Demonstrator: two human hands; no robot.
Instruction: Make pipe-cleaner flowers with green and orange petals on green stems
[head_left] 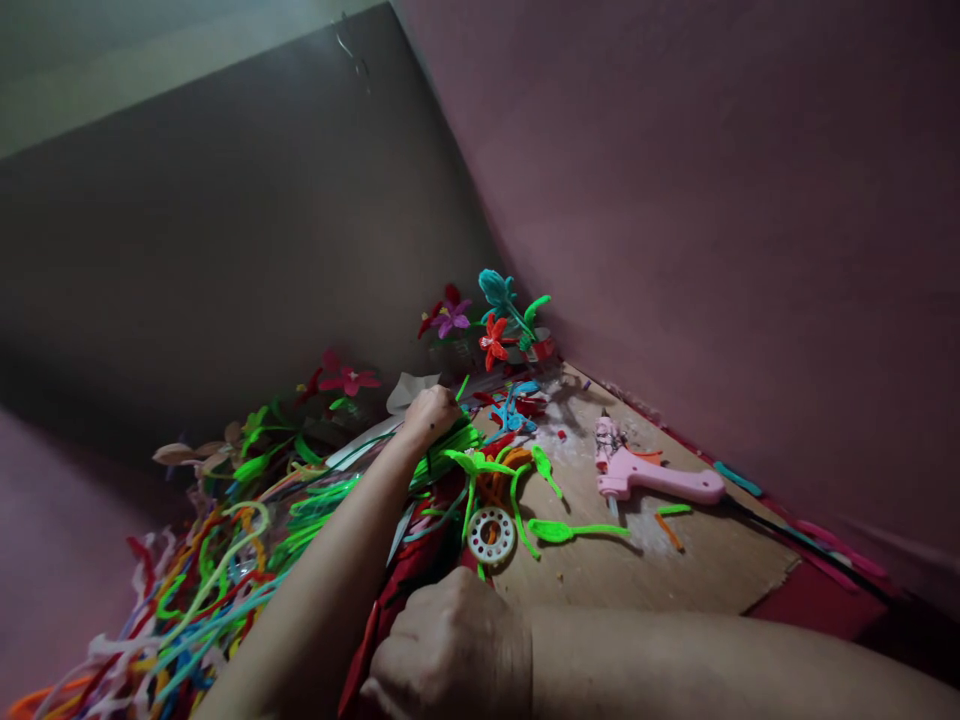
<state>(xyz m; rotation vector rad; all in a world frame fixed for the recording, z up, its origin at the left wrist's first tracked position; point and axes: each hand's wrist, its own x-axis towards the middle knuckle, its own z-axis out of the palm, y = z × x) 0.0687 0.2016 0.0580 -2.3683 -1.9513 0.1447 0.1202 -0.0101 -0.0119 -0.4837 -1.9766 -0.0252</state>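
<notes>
My left hand (430,413) reaches far forward and is closed around a bundle of green pipe cleaners (442,450), a green tip poking out above the fingers. My right hand (450,645) is near the bottom of the view, curled into a fist with its back toward me; what it holds, if anything, is hidden. Just beyond it lie a small white tape spool (491,535) and green pipe-cleaner leaf shapes (559,530).
A pink glue gun (652,478) lies on the brown board (712,560) at right. Finished pipe-cleaner flowers (499,320) stand at the back by the pink wall. A heap of mixed coloured pipe cleaners (195,600) fills the left. Red cloth (810,590) shows under the board.
</notes>
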